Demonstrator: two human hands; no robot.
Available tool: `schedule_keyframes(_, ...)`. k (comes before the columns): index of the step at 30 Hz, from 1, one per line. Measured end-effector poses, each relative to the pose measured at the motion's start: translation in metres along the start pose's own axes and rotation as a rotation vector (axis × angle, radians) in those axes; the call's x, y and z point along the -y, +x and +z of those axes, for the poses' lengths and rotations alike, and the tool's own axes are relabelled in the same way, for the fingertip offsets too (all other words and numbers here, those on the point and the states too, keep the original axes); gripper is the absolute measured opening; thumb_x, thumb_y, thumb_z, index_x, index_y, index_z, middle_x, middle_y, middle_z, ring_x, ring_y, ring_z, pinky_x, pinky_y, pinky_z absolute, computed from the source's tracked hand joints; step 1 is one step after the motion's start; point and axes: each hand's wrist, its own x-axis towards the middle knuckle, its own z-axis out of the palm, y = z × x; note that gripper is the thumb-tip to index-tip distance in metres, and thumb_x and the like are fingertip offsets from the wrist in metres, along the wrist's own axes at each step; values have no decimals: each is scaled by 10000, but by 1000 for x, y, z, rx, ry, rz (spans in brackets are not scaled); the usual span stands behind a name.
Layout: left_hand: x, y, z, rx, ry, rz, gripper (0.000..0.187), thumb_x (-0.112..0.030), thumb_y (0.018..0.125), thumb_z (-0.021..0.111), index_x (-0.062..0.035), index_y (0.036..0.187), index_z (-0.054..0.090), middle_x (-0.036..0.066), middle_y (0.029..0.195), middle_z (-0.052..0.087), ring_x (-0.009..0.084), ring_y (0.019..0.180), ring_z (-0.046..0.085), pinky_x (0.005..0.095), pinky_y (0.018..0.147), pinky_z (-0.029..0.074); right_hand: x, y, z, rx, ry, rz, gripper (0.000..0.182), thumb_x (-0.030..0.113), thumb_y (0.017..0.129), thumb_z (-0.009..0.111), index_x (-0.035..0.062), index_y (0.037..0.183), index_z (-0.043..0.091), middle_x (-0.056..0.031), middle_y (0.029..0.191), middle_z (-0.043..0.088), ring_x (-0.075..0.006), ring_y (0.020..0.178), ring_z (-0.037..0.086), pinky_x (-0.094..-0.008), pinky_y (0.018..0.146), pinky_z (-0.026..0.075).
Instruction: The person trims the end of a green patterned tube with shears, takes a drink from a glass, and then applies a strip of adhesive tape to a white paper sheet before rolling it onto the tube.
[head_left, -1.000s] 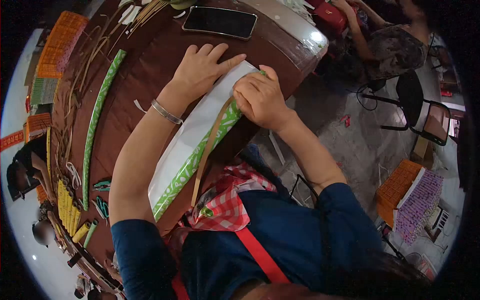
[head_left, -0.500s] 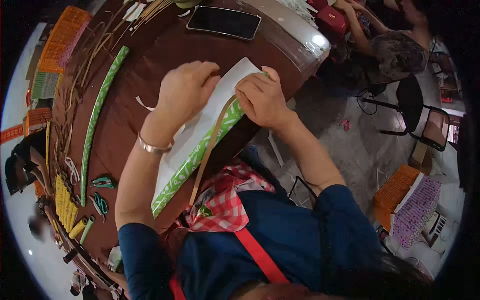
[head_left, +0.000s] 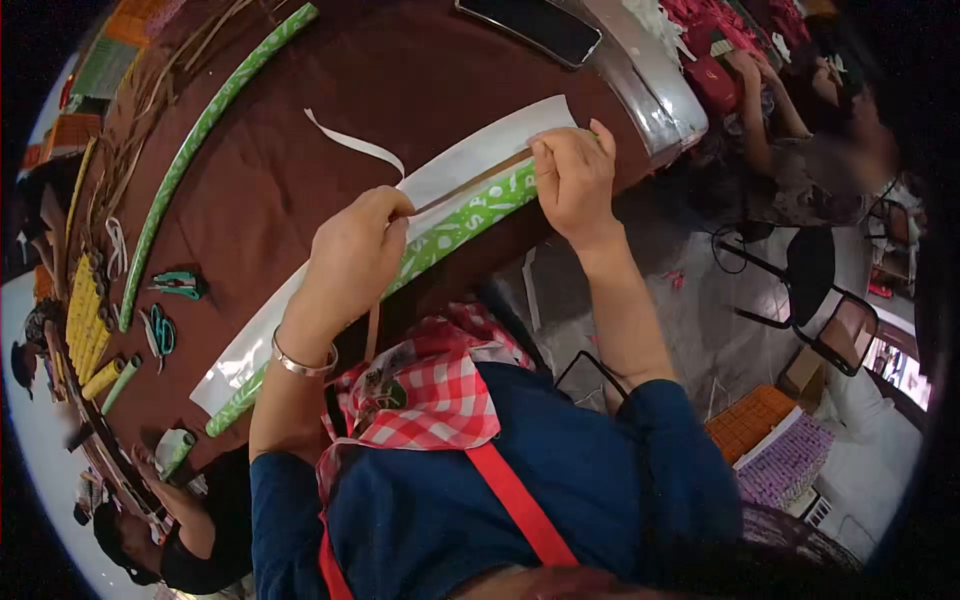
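Observation:
A long sheet of paper [head_left: 500, 150], white on one face, lies slantwise in front of me. Its near edge is turned over, showing a green printed side [head_left: 470, 225] with white letters. Along this fold runs a thin brown strip [head_left: 480, 183], stretched between my hands. My left hand [head_left: 355, 245] pinches the strip near the sheet's middle, and a loose tail hangs below the wrist. At the sheet's right end, my right hand [head_left: 578, 180] is closed on the strip and the folded edge; its fingertips partly hide both. A curled narrow white strip [head_left: 360, 145] lies just beyond my left hand.
On the brown-covered table [head_left: 250, 240] are a long green printed roll [head_left: 190, 150], teal-handled scissors [head_left: 160, 330], a teal tool [head_left: 180, 284], yellow rolls [head_left: 88, 320] and a phone [head_left: 535, 28]. Other people sit at upper right and lower left. A chair [head_left: 830, 310] stands right.
My left hand has come down onto the brown strip, which now lies straighter along the sheet. My right hand has shifted right with the sheet's end. The whole view has turned slightly.

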Motion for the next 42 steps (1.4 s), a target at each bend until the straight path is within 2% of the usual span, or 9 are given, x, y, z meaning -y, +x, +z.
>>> schedule_keyframes(2, 2, -6, -4, 47, -96, -226, 142, -58, 914, 559, 9, 1031, 601, 190, 874, 646, 327, 813, 654, 378, 742, 502, -1, 1, -1, -9, -26, 8, 50, 152, 936, 598, 104, 944, 589, -49, 848, 645, -258, 857, 626, -471, 1029, 307)
schedule_keyframes(4, 10, -14, 5, -36, -107, -246, 141, -80, 937, 558, 20, 1023, 606, 196, 873, 652, 297, 806, 655, 365, 742, 498, -5, 1, 1, -37, -30, 22, 56, 162, 943, 587, 106, 937, 590, -49, 841, 645, -272, 851, 626, -479, 1036, 295)
schedule_keyframes(8, 23, -21, 15, -133, -183, -270, 155, -108, 913, 569, 11, 962, 655, 209, 918, 660, 384, 835, 642, 418, 737, 499, -6, 7, -4, 25, -71, 41, 80, 177, 956, 571, 100, 942, 586, -71, 879, 644, -294, 884, 620, -510, 1018, 306)
schedule_keyframes(14, 24, -14, 13, -180, -172, -325, 159, -128, 916, 581, 8, 959, 650, 190, 820, 663, 362, 762, 653, 398, 689, 499, -22, 18, -21, 51, 13, 155, 141, 148, 956, 575, 10, 962, 607, -163, 913, 636, -373, 882, 599, -438, 748, 483)
schedule_keyframes(16, 27, -12, 14, -154, -168, -374, 178, -123, 933, 588, 28, 1014, 639, 154, 800, 668, 247, 727, 659, 342, 693, 509, -33, 20, -29, 63, 8, 180, 148, 152, 958, 573, 8, 958, 610, -162, 906, 636, -371, 867, 600, -438, 741, 481)
schedule_keyframes(18, 29, -11, 15, -176, -178, -377, 171, -144, 928, 591, 8, 982, 647, 156, 778, 669, 287, 714, 661, 364, 675, 503, -41, 24, -35, 76, 34, 263, 175, 169, 962, 579, 0, 932, 616, -157, 879, 634, -368, 823, 600, -437, 713, 474)
schedule_keyframes(38, 30, -7, 16, -184, -176, -432, 138, -145, 911, 585, -21, 942, 636, 133, 716, 676, 298, 673, 678, 368, 638, 505, -74, 52, -32, 322, -4, 405, 243, 228, 948, 564, 11, 981, 669, -180, 941, 678, -367, 892, 644, -435, 782, 497)
schedule_keyframes(40, 29, -6, 16, -181, -188, -453, 138, -144, 908, 584, -22, 942, 638, 134, 717, 676, 301, 676, 679, 372, 641, 506, -75, 52, -31, 326, -28, 379, 238, 226, 933, 591, 9, 993, 666, -148, 874, 689, -290, 824, 660, -371, 753, 496)
schedule_keyframes(42, 30, -6, 17, -187, -193, -453, 138, -145, 908, 585, -23, 943, 640, 136, 719, 677, 304, 676, 677, 373, 641, 506, -71, 56, -33, 347, -4, 399, 252, 237, 936, 581, 10, 1005, 666, -171, 927, 685, -335, 867, 651, -404, 782, 497)
